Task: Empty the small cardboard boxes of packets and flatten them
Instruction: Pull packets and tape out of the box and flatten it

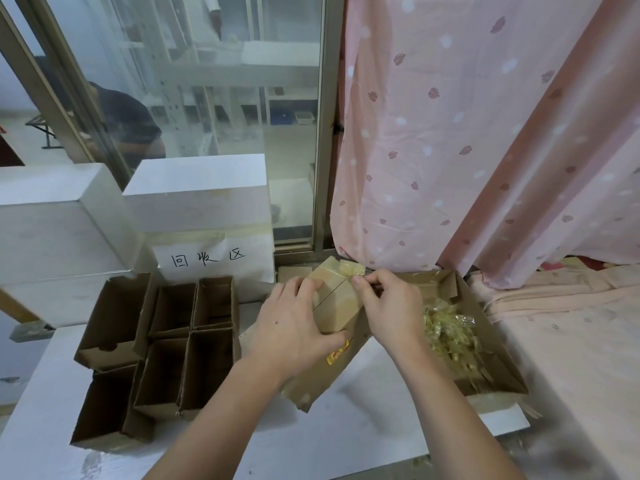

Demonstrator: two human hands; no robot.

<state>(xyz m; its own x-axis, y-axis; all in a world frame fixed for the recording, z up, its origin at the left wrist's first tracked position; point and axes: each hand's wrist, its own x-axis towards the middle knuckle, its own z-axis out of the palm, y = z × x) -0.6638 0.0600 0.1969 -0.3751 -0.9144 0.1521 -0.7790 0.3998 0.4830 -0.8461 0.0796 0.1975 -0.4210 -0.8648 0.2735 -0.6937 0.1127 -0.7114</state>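
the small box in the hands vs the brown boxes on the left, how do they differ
The small box is closed, its top flaps still meeting at a seam; the boxes on the left stand open, nothing showing inside. The left hand grips the small box while the right hand pinches tape at its top; the left boxes stand untouched. Both are plain brown cardboard.

A small closed box (334,299) is held at the centre between the left hand (294,323) and the right hand (391,306); a strip of tape (351,269) at its far top edge is pinched by the right hand. To the right, a heap of crumpled tape (450,334) is contained in an open tray (498,362). To the left, a cluster of opened boxes (180,337) is set on the white table (346,410), before a labelled white block (207,216).
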